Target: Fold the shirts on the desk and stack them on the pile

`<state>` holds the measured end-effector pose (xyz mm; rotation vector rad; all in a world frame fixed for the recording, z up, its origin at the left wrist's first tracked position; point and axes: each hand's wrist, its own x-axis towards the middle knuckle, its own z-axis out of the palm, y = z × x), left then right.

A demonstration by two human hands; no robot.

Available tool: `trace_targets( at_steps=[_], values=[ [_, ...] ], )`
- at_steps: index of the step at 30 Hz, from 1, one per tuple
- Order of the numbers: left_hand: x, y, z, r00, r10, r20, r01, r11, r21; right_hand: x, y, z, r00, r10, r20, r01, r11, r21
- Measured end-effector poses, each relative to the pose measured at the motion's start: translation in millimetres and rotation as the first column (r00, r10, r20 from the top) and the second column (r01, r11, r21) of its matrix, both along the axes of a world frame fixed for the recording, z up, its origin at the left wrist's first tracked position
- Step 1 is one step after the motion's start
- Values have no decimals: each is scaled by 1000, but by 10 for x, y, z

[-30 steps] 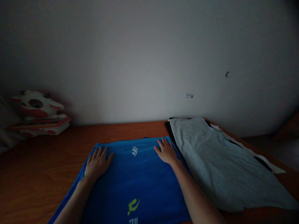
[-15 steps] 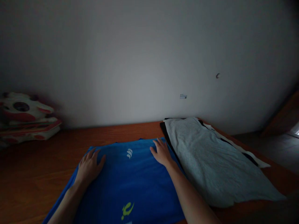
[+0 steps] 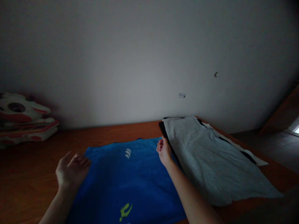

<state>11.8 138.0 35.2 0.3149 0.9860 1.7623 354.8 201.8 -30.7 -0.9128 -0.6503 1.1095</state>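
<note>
A blue shirt (image 3: 130, 177) lies spread flat on a wooden surface, with a white mark near its far edge and a yellow-green print lower down. My left hand (image 3: 72, 169) is raised at the shirt's left edge, palm turned up, fingers loosely bent and thumb apart, with nothing in it. Near the far right corner of the shirt, my right hand (image 3: 164, 151) is turned on its side. Its fingers are curled into the palm and the thumb points up; no cloth shows in its grip.
Right of the shirt, a grey garment (image 3: 205, 155) lies on black and white cloth. A cow-shaped toy (image 3: 25, 115) sits at the far left. Behind the wooden surface (image 3: 112, 132) stands a plain wall (image 3: 130, 62) with a small label (image 3: 182, 95).
Both hands were flat on the shirt with fingers spread. My left hand has lifted, moved left and turned palm up; my right hand has turned and curled its fingers.
</note>
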Motion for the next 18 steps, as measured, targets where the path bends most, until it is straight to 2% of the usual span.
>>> trace_targets(
  at_steps=[3, 8, 18],
  values=[
    [-63, -2, -43, 987, 84, 139, -80, 996, -29, 157, 30, 9, 977, 24, -212, -38, 997, -61],
    [-106, 29, -90, 972, 142, 189, -136, 990, -48, 267, 13, 14, 904, 19, -428, -74, 991, -111],
    [-121, 44, -120, 994, 58, 97, -59, 998, 2, 248, 2, 30, 844, 14, -536, -100, 986, -132]
  ],
)
